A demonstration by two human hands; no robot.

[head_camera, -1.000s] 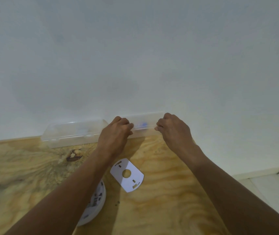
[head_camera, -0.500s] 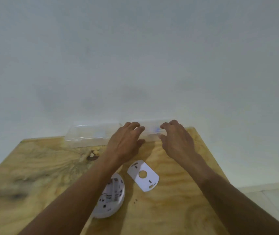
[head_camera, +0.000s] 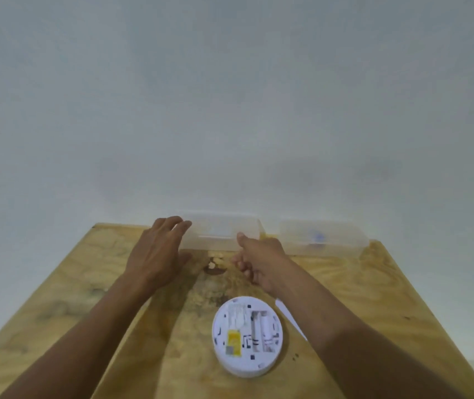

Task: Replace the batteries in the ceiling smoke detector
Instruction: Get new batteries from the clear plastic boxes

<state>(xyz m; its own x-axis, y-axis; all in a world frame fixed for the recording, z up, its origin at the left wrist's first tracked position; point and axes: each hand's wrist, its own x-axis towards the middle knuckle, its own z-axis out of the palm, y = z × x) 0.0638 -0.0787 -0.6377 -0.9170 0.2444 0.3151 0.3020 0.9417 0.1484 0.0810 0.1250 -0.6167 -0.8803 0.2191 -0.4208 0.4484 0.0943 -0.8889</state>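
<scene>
The white round smoke detector (head_camera: 247,336) lies back side up on the plywood table (head_camera: 80,286), its battery bay uncovered. Two clear plastic boxes stand at the far edge. My left hand (head_camera: 158,251) is open, fingers spread at the left end of the left box (head_camera: 221,230). The thumb of my right hand (head_camera: 261,260) is against that box's front wall; its other fingers are curled, and whether they hold anything is hidden. The right box (head_camera: 323,237) holds something small and blue. A flat white cover plate (head_camera: 290,319) shows partly under my right forearm.
A plain white wall rises directly behind the table's far edge. A dark knot (head_camera: 214,270) marks the wood between my hands. The table's side edges run off to the lower left and lower right.
Both hands left the right box with the blue item and moved to the left box. The view tilted down and shifted, so the detector now shows whole, between my forearms.
</scene>
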